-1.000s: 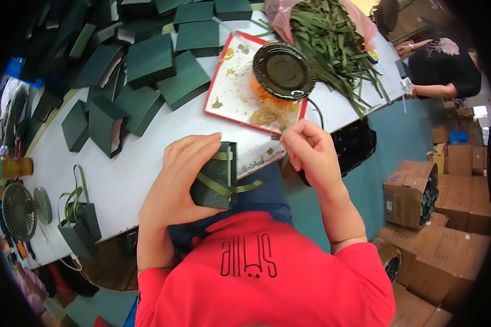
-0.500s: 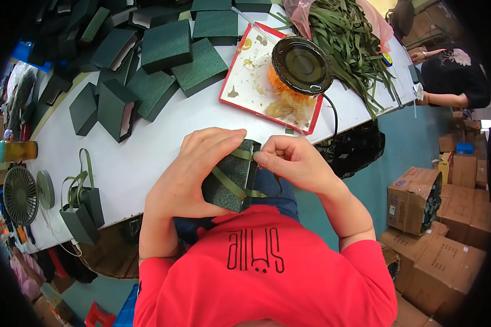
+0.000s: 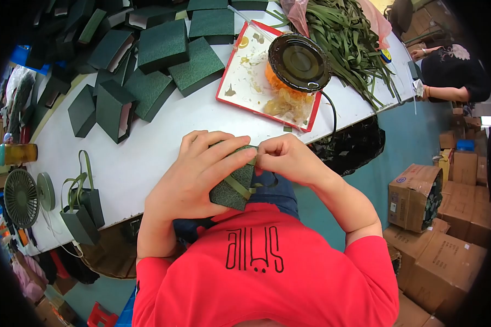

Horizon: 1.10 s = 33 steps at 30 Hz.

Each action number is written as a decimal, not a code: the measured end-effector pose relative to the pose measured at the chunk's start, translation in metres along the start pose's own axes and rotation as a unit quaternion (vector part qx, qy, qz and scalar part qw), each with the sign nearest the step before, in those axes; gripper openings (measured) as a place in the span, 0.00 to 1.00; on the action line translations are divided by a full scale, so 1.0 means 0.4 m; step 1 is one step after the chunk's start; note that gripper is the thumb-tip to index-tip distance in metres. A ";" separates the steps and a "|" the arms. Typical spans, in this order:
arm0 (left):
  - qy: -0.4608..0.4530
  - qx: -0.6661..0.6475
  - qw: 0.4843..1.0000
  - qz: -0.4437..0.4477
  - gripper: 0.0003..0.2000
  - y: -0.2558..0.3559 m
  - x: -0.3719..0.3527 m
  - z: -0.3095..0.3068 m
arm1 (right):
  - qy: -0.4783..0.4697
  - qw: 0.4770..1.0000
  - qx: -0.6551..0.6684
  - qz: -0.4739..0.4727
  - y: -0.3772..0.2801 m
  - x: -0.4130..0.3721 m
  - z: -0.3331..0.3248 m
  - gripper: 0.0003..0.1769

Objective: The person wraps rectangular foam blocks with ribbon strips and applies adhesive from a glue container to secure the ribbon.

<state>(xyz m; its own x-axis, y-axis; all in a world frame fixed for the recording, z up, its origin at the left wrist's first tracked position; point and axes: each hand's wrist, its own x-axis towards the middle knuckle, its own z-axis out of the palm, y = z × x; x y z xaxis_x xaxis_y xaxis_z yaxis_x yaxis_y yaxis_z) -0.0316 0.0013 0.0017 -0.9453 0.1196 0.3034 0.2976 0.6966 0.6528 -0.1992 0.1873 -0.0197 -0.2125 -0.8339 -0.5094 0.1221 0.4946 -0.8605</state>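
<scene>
A small dark green box [image 3: 232,191] with green ribbon across it is held close to the red shirt, at the table's near edge. My left hand [image 3: 199,174] wraps round it from the left, its fingers over the top. On the box's right edge, my right hand [image 3: 283,158] is closed in a pinch by the ribbon; the exact thing between its fingertips is hidden. Loose ribbon [image 3: 264,185] hangs below that hand. Beyond the hands, a round black pot [image 3: 299,62] stands on a red-rimmed white tray [image 3: 237,82].
Many green boxes [image 3: 163,46] lie at the back left of the white table [image 3: 147,147]. Green ribbons [image 3: 343,43] are heaped at the back right. Two ribboned boxes [image 3: 81,215] stand left, near a fan [image 3: 21,197]. Another person [image 3: 455,73] is at the right; cartons [image 3: 414,199] sit below.
The fingers of my left hand have shifted over the top of the box and cover more of it. The box is turned slightly, and my right hand is nearer its edge.
</scene>
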 end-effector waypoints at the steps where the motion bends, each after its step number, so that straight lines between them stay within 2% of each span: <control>1: 0.010 -0.004 1.000 0.001 0.45 -0.004 -0.002 0.005 | 0.001 1.000 0.012 -0.011 -0.007 -0.005 -0.001 0.14; 3: 0.040 -0.049 0.998 -0.015 0.45 -0.008 -0.009 0.007 | 0.003 0.999 0.034 -0.034 -0.026 -0.017 -0.001 0.14; 6: 0.065 -0.078 0.995 -0.025 0.46 -0.016 -0.020 0.009 | 0.076 0.995 0.061 0.013 -0.014 -0.031 -0.011 0.15; 9: 0.071 -0.078 0.994 -0.022 0.46 -0.020 -0.023 0.005 | 0.101 0.989 0.098 -0.040 -0.018 -0.037 0.000 0.17; 12: 0.071 -0.070 0.995 -0.014 0.46 -0.020 -0.019 0.005 | 0.098 0.986 0.060 -0.121 0.008 -0.023 0.018 0.17; 15: 0.062 -0.078 0.995 -0.004 0.46 -0.014 -0.010 0.011 | 0.081 0.991 0.071 -0.076 -0.015 -0.029 0.034 0.16; 16: 0.057 -0.084 0.995 -0.001 0.46 -0.012 -0.008 0.013 | 0.067 0.998 -0.004 -0.003 -0.042 -0.035 0.027 0.14; 19: 0.044 -0.041 0.998 0.015 0.45 -0.014 -0.005 0.021 | 0.070 0.996 -0.054 -0.020 -0.022 -0.021 0.021 0.12; 22: 0.050 -0.074 0.996 -0.022 0.45 -0.009 -0.009 0.016 | 0.093 0.990 0.074 -0.080 -0.007 -0.024 0.033 0.12; 25: 0.046 -0.087 0.992 -0.075 0.46 0.003 -0.013 0.000 | 0.171 0.945 0.233 -0.153 -0.003 -0.024 0.051 0.11; 26: 0.039 -0.090 0.992 -0.081 0.46 0.002 -0.015 -0.002 | 0.164 0.951 0.216 -0.146 0.001 -0.039 0.032 0.12; 29: 0.061 -0.044 0.996 -0.044 0.46 -0.009 -0.026 0.011 | 0.165 0.931 0.286 -0.153 0.014 -0.065 0.008 0.09; 30: 0.069 -0.025 0.996 -0.043 0.51 -0.026 -0.043 0.020 | 0.190 0.926 0.279 -0.170 0.012 -0.070 0.005 0.07; 33: 0.084 0.070 0.992 -0.070 0.47 -0.042 -0.080 0.007 | 0.309 0.904 0.203 -0.216 0.036 -0.095 -0.049 0.09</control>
<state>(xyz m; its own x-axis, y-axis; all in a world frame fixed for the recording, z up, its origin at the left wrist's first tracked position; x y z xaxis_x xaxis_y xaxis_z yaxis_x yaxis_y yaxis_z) -0.0066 -0.0124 -0.0211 -0.9372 -0.0971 0.3351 0.1318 0.7909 0.5975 -0.2082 0.2310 -0.0125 -0.8113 -0.5690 -0.1345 0.2168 -0.0792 -0.9730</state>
